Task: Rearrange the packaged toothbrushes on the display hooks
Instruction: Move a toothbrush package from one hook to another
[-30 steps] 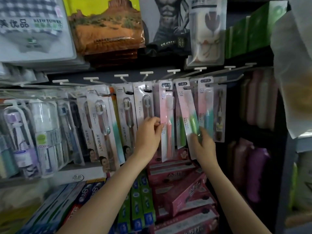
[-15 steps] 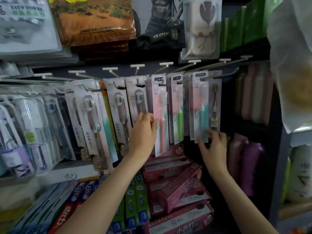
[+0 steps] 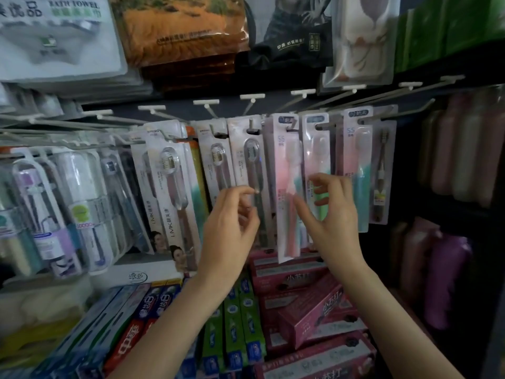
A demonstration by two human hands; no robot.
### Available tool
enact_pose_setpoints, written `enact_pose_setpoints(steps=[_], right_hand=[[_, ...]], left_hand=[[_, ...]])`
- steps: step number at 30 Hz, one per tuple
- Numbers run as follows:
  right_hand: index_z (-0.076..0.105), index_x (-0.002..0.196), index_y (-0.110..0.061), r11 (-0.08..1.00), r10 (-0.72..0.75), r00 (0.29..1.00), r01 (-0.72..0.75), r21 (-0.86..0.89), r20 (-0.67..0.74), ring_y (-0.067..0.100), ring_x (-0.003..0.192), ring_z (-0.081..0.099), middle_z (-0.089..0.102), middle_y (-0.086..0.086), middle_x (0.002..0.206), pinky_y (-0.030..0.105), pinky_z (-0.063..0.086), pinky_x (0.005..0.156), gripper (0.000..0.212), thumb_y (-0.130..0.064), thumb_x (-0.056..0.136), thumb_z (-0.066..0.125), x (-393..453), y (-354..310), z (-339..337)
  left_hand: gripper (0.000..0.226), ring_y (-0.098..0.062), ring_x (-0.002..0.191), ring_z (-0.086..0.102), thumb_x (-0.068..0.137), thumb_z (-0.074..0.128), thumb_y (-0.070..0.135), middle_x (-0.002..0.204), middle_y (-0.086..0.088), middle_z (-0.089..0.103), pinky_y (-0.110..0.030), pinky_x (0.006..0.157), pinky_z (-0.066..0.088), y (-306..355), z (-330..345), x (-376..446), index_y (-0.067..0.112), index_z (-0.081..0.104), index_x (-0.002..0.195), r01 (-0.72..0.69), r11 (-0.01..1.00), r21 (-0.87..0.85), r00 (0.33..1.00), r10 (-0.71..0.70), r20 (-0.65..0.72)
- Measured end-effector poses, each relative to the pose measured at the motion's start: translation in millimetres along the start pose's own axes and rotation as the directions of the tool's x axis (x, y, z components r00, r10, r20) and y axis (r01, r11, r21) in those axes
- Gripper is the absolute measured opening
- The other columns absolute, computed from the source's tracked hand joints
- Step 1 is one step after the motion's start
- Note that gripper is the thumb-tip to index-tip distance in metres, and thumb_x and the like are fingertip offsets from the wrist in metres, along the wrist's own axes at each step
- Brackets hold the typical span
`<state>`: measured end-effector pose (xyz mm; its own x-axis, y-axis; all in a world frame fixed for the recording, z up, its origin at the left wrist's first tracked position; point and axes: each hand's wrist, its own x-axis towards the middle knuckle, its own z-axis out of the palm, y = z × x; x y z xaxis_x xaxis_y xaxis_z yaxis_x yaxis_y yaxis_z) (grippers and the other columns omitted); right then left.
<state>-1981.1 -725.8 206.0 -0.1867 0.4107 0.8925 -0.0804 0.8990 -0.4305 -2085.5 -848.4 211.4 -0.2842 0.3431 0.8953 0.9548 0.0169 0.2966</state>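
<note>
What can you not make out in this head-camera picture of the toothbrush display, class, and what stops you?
- Whether the left hand touches the grey toothbrush pack: motion blur.
- Lower part of the green toothbrush pack: hidden behind the right hand.
- Small print on the pink toothbrush pack: blurred, too small.
- Bath towel pack: cut off by the top edge.

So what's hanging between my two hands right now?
In the head view, the pink toothbrush pack hangs between the left hand and right hand.
</note>
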Motion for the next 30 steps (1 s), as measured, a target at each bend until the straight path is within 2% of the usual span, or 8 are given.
enact_pose_setpoints(steps=[7, 10, 14, 17, 20, 23, 25, 30], right_hand=[[0.052, 0.112, -0.008, 0.999, -0.040, 0.994, 0.037, 0.031, 0.100, 0.011, 0.085, 0.047, 0.038, -0.003, 0.105, 0.006, 0.037, 0.079, 0.034, -0.013, 0.083, 0.067, -8, -28, 48], [0.050, 0.115, -0.005, 1.000, -0.016, 0.999, 0.017, -0.024, 0.044, 0.016, 0.096, 0.048, 0.034, -0.002, 0.110, 0.018, 0.040, 0.086, 0.037, -0.010, 0.083, 0.068, -15, -29, 67], [0.045, 0.119, -0.004, 0.985, 0.151, 0.988, -0.151, -0.088, 0.003, 0.027, 0.116, 0.043, 0.039, 0.010, 0.122, 0.030, 0.038, 0.098, 0.045, -0.013, 0.082, 0.069, -23, -21, 80], [0.044, 0.120, -0.002, 0.981, 0.177, 0.984, -0.178, -0.075, -0.021, 0.018, 0.112, 0.040, 0.043, 0.014, 0.121, 0.020, 0.032, 0.091, 0.046, -0.013, 0.082, 0.068, -25, -26, 82], [0.046, 0.118, -0.005, 0.993, 0.114, 0.992, -0.115, -0.029, -0.047, 0.009, 0.102, 0.040, 0.047, 0.012, 0.114, 0.014, 0.032, 0.086, 0.038, -0.013, 0.085, 0.064, -23, -42, 81], [0.046, 0.114, -0.019, 0.986, 0.069, 0.983, -0.093, 0.136, 0.170, 0.011, 0.094, 0.053, 0.052, 0.001, 0.107, 0.019, 0.045, 0.081, 0.034, -0.022, 0.085, 0.063, -25, -63, 85], [0.045, 0.117, -0.020, 0.987, 0.030, 0.963, -0.070, 0.143, 0.268, 0.001, 0.095, 0.052, 0.051, -0.007, 0.105, 0.012, 0.044, 0.081, 0.039, -0.025, 0.084, 0.065, -30, -75, 93], [0.049, 0.116, -0.013, 0.984, 0.136, 0.957, -0.160, 0.077, 0.256, -0.018, 0.079, 0.051, 0.048, -0.026, 0.090, -0.003, 0.037, 0.067, 0.030, -0.009, 0.088, 0.060, -34, -79, 105]], left_hand=[[0.029, -0.009, 0.089, 0.051, 0.084, 0.054, 0.007, 0.103, 0.007, 0.041, -0.020, 0.077, 0.044, -36, -57, -11, 0.018, 0.048, 0.110, -0.015, 0.990, 0.141, 0.976, 0.046, -0.215], [0.039, -0.007, 0.100, 0.043, 0.080, 0.061, 0.014, 0.110, 0.000, 0.041, -0.015, 0.088, 0.036, -48, -71, -14, 0.014, 0.045, 0.116, 0.120, 0.984, 0.129, 0.959, -0.081, -0.270], [0.061, -0.006, 0.110, 0.039, 0.077, 0.072, 0.026, 0.116, 0.010, 0.038, -0.020, 0.095, 0.032, -65, -80, -12, 0.014, 0.040, 0.128, 0.410, 0.907, -0.096, 0.897, -0.420, -0.135], [0.037, -0.005, 0.099, 0.052, 0.080, 0.070, 0.025, 0.101, 0.018, 0.053, -0.013, 0.081, 0.039, -76, -82, -10, 0.022, 0.053, 0.113, 0.552, 0.783, -0.286, 0.829, -0.551, 0.092], [0.009, -0.004, 0.083, 0.059, 0.082, 0.068, 0.023, 0.087, 0.010, 0.064, -0.008, 0.068, 0.045, -85, -83, -12, 0.029, 0.061, 0.086, 0.544, 0.781, -0.305, 0.838, -0.519, 0.167], [0.007, -0.005, 0.079, 0.061, 0.082, 0.067, 0.023, 0.085, 0.003, 0.067, -0.010, 0.066, 0.046, -88, -79, -13, 0.019, 0.066, 0.088, 0.515, 0.781, -0.352, 0.856, -0.486, 0.176], [0.011, -0.006, 0.079, 0.062, 0.082, 0.067, 0.025, 0.084, 0.003, 0.068, -0.012, 0.067, 0.046, -88, -76, -14, 0.017, 0.067, 0.089, 0.487, 0.803, -0.345, 0.874, -0.448, 0.190], [0.015, 0.001, 0.084, 0.062, 0.085, 0.063, 0.008, 0.090, 0.008, 0.068, -0.009, 0.075, 0.046, -93, -81, -26, 0.016, 0.068, 0.097, 0.353, 0.885, -0.303, 0.934, -0.315, 0.167]])
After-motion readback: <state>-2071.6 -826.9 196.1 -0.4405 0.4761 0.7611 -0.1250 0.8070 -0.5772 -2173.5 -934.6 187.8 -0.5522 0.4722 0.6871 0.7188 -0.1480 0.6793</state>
